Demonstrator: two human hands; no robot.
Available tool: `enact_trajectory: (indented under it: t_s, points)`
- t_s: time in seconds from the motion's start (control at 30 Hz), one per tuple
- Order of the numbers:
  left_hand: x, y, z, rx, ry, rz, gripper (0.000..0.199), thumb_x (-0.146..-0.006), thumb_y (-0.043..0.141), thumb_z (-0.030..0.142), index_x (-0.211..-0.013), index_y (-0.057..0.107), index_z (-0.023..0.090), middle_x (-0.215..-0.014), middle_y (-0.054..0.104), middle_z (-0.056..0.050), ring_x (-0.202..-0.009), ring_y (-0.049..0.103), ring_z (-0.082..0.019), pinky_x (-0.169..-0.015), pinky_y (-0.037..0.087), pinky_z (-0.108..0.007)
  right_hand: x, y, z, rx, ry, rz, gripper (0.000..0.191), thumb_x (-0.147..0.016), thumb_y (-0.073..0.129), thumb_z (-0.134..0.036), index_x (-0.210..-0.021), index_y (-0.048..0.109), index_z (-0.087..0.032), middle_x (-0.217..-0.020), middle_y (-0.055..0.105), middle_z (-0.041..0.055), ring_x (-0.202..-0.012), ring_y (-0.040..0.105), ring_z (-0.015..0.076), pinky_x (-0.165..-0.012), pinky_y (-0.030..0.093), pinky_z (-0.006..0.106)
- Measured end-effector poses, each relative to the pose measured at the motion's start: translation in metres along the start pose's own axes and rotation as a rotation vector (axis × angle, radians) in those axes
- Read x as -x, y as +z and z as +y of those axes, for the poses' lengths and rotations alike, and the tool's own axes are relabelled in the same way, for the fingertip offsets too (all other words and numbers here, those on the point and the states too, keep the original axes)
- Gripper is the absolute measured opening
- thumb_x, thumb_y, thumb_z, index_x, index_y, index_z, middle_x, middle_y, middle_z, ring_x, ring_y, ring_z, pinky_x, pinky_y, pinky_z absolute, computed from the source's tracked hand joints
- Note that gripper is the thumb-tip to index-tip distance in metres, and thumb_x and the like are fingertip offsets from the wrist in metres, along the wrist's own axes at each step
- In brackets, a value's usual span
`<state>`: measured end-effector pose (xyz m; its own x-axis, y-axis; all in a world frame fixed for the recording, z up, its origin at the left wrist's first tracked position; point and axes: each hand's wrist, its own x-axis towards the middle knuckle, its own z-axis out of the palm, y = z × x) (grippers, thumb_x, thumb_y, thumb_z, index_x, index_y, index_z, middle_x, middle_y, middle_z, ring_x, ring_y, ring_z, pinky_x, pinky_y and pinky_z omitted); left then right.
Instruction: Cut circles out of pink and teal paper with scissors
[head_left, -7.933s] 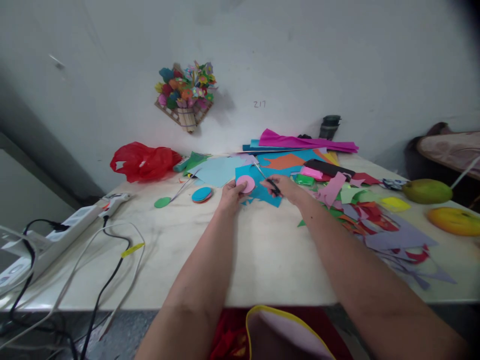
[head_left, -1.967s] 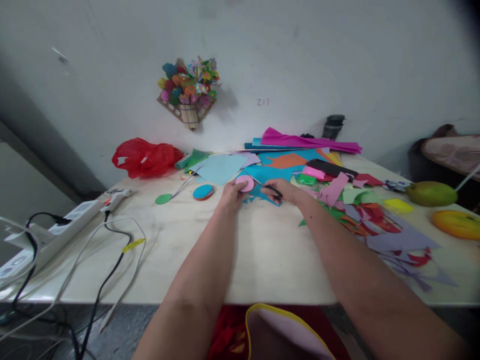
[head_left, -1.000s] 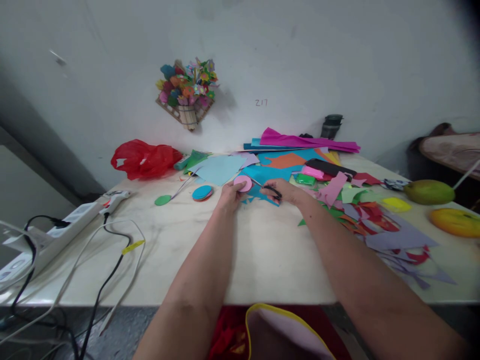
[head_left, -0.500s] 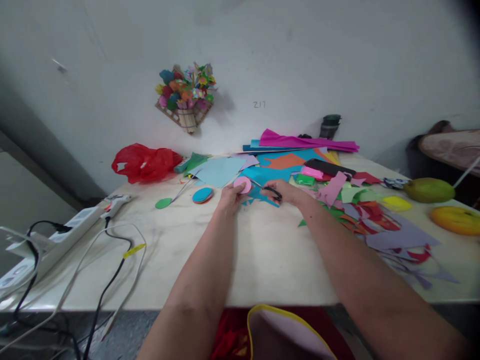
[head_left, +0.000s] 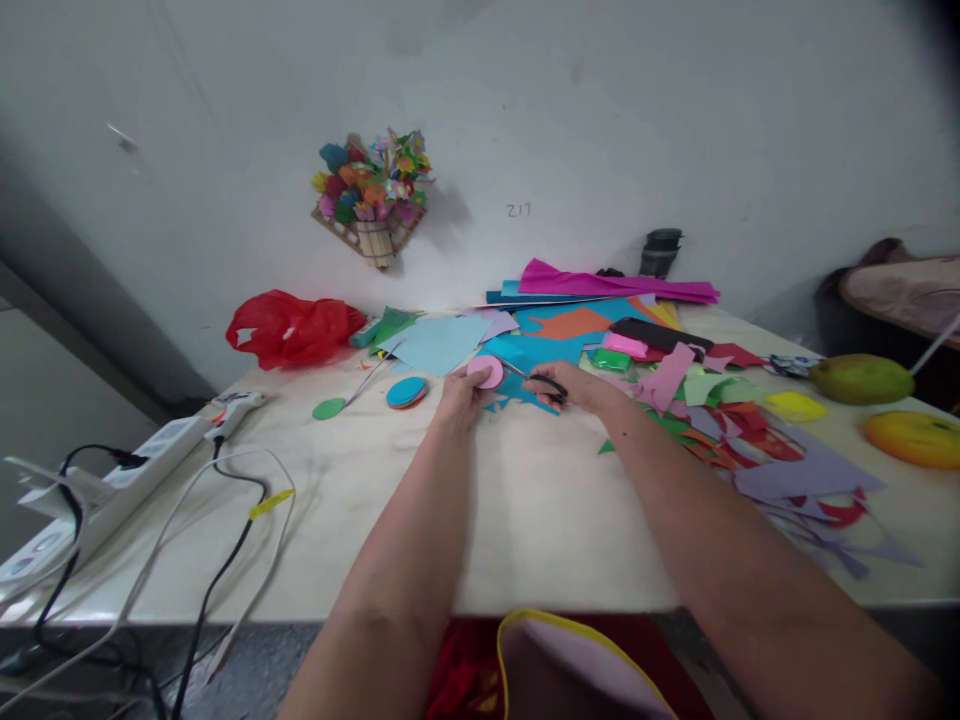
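Note:
Between the thumb and fingers of my left hand [head_left: 461,396] is a pink paper circle [head_left: 487,372]. My right hand [head_left: 559,385] is closed round black-handled scissors [head_left: 553,389], whose blades point left toward the circle's edge. Whether the blades touch the circle I cannot tell. Under and behind both hands lies blue paper [head_left: 525,352], with small blue scraps [head_left: 510,403] near my left fingers. A stack of round discs with a blue one on top [head_left: 407,391] sits left of my left hand. Farther left is a green disc [head_left: 328,408] beside a thin strip.
Paper scraps [head_left: 780,470] and a black phone-like object [head_left: 656,335] lie to the right, with two mango-like fruits [head_left: 862,380] beyond. A red plastic bag [head_left: 296,330] sits at the back left. A power strip [head_left: 112,490] and cables run along the left edge.
The view has shifted very slightly. Both hands, the pink circle and the scissors keep nearly the same positions.

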<state>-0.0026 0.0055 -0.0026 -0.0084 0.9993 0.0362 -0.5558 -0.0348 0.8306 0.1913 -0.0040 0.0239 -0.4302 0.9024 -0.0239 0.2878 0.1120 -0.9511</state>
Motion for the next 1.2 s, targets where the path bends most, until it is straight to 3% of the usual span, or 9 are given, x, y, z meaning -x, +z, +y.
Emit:
enact_trajectory:
  t_s: [0.47,0.7,0.9,1.2]
  points:
    - [0.003,0.003,-0.002,-0.066,-0.061,-0.017,0.022,-0.059,0.078,0.01,-0.078,0.067,0.01,-0.074,0.071,-0.008,-0.066,0.067,-0.017,-0.064,0.055,-0.028,0.001,0.003,0.001,-0.005,-0.004,0.011,0.033,-0.073,0.07,-0.04,-0.061,0.046,-0.02,-0.047,0.053,-0.002,-0.035,0.042,0.0077,-0.032,0.024,0.021]
    - [0.002,0.002,-0.001,-0.088,-0.071,-0.048,0.025,-0.059,0.078,0.012,-0.081,0.067,0.01,-0.074,0.071,-0.009,-0.066,0.068,-0.018,-0.061,0.055,-0.026,0.001,0.002,0.001,0.005,-0.031,0.005,0.036,-0.073,0.071,-0.043,-0.06,0.048,-0.02,-0.045,0.05,-0.0028,-0.035,0.041,0.008,-0.033,0.027,0.022]
    - [0.001,0.001,-0.001,-0.079,-0.071,-0.017,0.029,-0.058,0.079,0.011,-0.083,0.066,0.011,-0.075,0.071,-0.009,-0.071,0.069,-0.02,-0.068,0.056,-0.03,-0.002,0.002,0.004,-0.007,-0.026,0.024,0.034,-0.069,0.075,-0.043,-0.063,0.051,-0.019,-0.045,0.049,-0.0042,-0.035,0.041,0.0076,-0.035,0.032,0.022]
    - [0.003,0.003,0.001,-0.056,-0.073,-0.019,0.023,-0.059,0.078,0.009,-0.078,0.066,0.007,-0.073,0.071,-0.009,-0.062,0.067,-0.017,-0.062,0.057,-0.027,-0.011,-0.002,0.013,0.04,-0.065,0.03,0.03,-0.065,0.077,-0.039,-0.068,0.057,-0.017,-0.044,0.049,-0.0051,-0.036,0.042,0.0082,-0.036,0.032,0.022]
